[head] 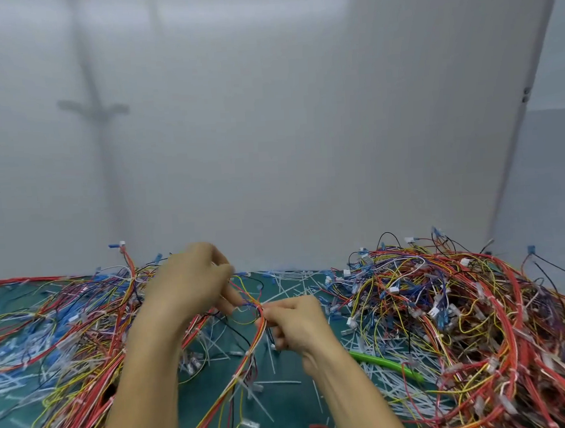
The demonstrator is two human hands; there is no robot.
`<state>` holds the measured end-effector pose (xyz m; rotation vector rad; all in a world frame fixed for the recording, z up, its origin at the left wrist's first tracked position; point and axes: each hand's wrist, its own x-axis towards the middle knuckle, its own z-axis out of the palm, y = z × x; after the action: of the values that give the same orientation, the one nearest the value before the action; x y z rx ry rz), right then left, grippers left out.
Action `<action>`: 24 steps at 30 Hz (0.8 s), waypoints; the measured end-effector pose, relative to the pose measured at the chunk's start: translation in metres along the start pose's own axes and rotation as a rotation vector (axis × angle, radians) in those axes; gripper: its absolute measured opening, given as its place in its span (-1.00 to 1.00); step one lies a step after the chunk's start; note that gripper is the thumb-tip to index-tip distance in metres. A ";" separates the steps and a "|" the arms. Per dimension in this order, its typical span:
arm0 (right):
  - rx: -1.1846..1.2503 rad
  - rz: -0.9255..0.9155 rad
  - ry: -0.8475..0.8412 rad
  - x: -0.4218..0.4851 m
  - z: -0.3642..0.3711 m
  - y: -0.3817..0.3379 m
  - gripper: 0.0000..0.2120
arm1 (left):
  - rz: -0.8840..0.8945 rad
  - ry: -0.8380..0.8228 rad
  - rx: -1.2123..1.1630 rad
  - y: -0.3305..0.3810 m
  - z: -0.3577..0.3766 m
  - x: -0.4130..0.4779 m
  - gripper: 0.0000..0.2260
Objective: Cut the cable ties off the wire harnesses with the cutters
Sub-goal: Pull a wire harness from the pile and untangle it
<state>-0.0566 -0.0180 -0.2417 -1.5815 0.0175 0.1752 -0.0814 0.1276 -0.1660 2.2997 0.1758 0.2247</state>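
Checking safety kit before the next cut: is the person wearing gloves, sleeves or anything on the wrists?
No. The left hand and right hand are bare, no gloves, rings, watch or band showing. Both forearms are uncovered to the picture's bottom edge; no sleeve in view.

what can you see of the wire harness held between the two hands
The wire harness is a thin bundle of red, orange and yellow wires, with looser blue and black strands at its top. White cable ties bind it lower down. The left hand and right hand both pinch its upper end above the green mat; the rest trails down toward the camera.
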 end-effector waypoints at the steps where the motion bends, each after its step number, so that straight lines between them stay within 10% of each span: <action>1: 0.021 0.016 -0.006 0.000 0.000 0.000 -0.77 | -0.014 0.169 0.144 -0.005 -0.006 0.002 -0.88; 3: 0.027 0.049 -0.002 -0.001 0.000 -0.001 -0.76 | -0.093 0.395 0.426 -0.014 -0.014 0.002 -0.87; 6: 0.004 0.077 -0.023 0.001 0.003 -0.001 -0.73 | -0.200 0.279 0.602 -0.026 -0.014 0.005 -0.80; 11: -0.156 -0.064 -0.025 0.003 0.010 0.000 -0.68 | -0.195 0.046 0.672 -0.033 0.000 0.013 -0.63; 24: 0.070 -0.288 0.265 0.003 -0.011 -0.012 -0.80 | -0.220 0.310 0.553 -0.048 0.006 0.023 -0.83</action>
<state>-0.0512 -0.0289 -0.2305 -1.5096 0.0021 -0.2584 -0.0599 0.1595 -0.2029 2.7486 0.7237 0.4653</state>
